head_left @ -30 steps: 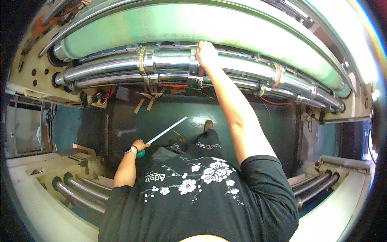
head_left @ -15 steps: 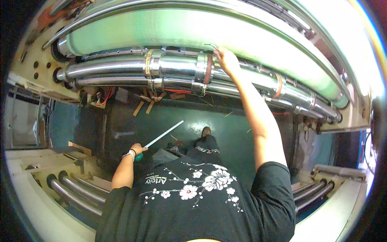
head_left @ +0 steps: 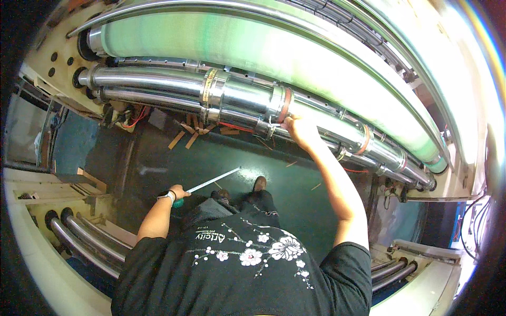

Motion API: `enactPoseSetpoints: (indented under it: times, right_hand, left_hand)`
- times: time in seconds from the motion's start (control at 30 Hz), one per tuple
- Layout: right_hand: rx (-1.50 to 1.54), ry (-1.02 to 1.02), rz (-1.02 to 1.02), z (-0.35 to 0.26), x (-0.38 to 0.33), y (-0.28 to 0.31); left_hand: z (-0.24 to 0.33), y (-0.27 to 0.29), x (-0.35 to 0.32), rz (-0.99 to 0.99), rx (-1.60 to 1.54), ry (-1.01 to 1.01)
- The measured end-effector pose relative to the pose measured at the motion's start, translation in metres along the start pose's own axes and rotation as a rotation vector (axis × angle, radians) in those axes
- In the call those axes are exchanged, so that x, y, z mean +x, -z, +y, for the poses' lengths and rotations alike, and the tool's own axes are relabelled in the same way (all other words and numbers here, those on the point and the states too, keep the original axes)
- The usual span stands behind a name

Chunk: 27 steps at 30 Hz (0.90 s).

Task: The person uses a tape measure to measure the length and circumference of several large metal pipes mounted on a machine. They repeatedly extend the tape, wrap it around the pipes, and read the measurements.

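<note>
Two bare hands work at different depths inside a large roller machine. Nearest the camera is the person's black short-sleeved shirt with white blossom print, filling the lower middle of the view. Just above its left shoulder, the left hand, with a light band at the wrist, is clenched around the teal handle of a long thin silvery rod-like tool, whose shaft slants up and rightward over the dark green floor. Beside the tool's tip, the person's dark shoes stand on that floor. At the lower left edge, grey steel rollers sit in a cream-coloured machine frame. Farther off, small wooden scraps lie on the floor near the machine's base. Beyond them, the right arm stretches up, and the right hand grips the underside of the polished chrome cylinder shafts, just beside a reddish-brown ring. Farthest away, a broad pale green roller spans the top.
</note>
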State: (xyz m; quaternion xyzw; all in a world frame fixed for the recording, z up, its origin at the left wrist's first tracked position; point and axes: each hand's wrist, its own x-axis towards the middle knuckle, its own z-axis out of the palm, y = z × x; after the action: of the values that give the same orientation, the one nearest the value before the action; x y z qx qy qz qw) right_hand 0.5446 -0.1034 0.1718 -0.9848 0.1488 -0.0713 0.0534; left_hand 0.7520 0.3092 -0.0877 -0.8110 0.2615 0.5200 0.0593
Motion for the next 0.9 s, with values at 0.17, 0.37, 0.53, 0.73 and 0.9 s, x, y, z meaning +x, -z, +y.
enactPoseSetpoints:
  times: [0.17,0.37,0.53,0.73,0.9]
  right_hand:
    - [-0.099,0.001,-0.046,-0.005,0.004,-0.007]
    - [-0.134,-0.024,-0.047,-0.008,0.008,-0.005]
    - [-0.335,-0.037,-0.014,-0.008,0.018,-0.007]
    - [-0.208,-0.379,-0.001,-0.01,-0.003,-0.039]
    - [0.408,-0.844,0.034,-0.025,-0.021,-0.151]
  left_hand:
    - [-0.016,-0.007,0.017,0.015,0.062,-0.007]
    - [-0.031,-0.006,0.021,-0.02,0.07,0.018]
    - [-0.042,-0.01,0.024,-0.011,0.086,0.035]
    - [-0.053,-0.018,0.025,-0.001,0.03,0.026]
    - [-0.037,-0.014,0.019,-0.097,-0.033,0.076]
